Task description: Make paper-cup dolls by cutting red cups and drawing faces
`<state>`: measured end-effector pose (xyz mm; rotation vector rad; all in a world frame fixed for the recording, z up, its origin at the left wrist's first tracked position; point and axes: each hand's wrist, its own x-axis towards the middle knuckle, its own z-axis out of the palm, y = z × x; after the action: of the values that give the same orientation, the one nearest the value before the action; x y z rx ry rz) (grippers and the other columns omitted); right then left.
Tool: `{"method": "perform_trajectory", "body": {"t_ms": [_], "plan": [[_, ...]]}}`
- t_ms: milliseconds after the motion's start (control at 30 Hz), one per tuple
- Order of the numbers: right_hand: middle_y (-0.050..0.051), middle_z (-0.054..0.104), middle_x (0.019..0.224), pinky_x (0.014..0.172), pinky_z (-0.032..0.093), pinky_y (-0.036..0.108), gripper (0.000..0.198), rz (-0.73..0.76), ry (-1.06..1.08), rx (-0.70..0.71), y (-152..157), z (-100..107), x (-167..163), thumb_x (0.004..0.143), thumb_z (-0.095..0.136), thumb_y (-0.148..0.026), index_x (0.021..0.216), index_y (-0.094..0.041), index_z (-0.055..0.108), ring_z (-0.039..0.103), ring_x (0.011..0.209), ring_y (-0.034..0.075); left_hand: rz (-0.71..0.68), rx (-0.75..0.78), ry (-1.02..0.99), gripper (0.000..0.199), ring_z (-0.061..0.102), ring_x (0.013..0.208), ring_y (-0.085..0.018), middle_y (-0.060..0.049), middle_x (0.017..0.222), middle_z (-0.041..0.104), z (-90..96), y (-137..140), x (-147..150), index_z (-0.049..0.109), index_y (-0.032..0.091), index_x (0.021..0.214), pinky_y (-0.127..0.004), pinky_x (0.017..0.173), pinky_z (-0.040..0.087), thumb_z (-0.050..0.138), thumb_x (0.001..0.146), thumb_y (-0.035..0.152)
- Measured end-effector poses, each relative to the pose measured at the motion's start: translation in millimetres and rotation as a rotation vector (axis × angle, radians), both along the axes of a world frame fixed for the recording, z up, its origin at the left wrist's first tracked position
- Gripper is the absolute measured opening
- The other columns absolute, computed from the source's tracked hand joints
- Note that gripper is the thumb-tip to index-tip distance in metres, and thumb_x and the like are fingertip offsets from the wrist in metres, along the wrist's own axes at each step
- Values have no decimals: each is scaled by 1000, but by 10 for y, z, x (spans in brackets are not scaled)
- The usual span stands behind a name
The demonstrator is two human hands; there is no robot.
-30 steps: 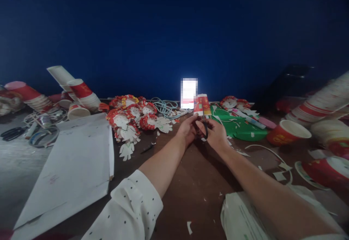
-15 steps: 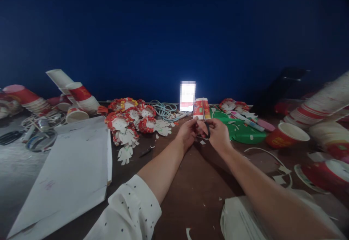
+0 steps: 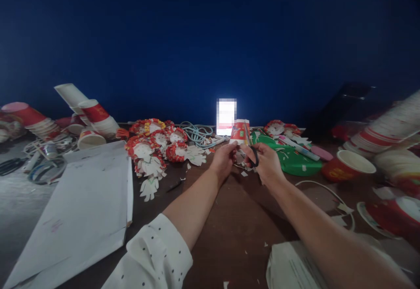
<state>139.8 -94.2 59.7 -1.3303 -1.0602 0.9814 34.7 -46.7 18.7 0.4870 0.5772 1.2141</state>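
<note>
My left hand (image 3: pixel 225 160) is closed on the lower left edge of a red and white paper cup (image 3: pixel 240 132), which stands bottom-up in front of a lit phone screen (image 3: pixel 225 116). Through the dark handles of a pair of scissors (image 3: pixel 254 156) go the fingers of my right hand (image 3: pixel 267 162). The scissor blades point away from me along the cup's right side. Exactly where the blades meet the paper is too small to tell.
Red and white paper flowers (image 3: pixel 154 142) and a black pen-like tool (image 3: pixel 176 185) lie left of my arms. A white board (image 3: pixel 82 206) fills the left. On the right are a green sheet (image 3: pixel 295 160), an upright paper cup (image 3: pixel 349 166) and stacked cups (image 3: pixel 383 127). Paper scraps dot the brown table.
My right hand with the scissors has moved slightly right and down. The cup's red panels, spread apart before, now look like one narrower piece. My left hand stays almost in place.
</note>
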Motion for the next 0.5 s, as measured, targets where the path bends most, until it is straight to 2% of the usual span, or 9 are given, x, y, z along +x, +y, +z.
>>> {"method": "perform_trajectory", "body": {"t_ms": [233,500], "plan": [[-4,54,45,34,31,18,41,12,0,19,-7,46,69,60,80,-47,68,-18,53,44,36,7,49,32,45,18,44,51,-4,1,62,56,66,10,-52,60,11,71,-18,49,30,74,65,21],[-4,48,44,33,22,17,40,80,128,-27,-30,174,140,62,79,-45,63,-18,50,38,36,5,47,67,10,22,40,50,-2,3,60,52,124,17,-120,57,11,69,-16,45,27,76,62,21]]}}
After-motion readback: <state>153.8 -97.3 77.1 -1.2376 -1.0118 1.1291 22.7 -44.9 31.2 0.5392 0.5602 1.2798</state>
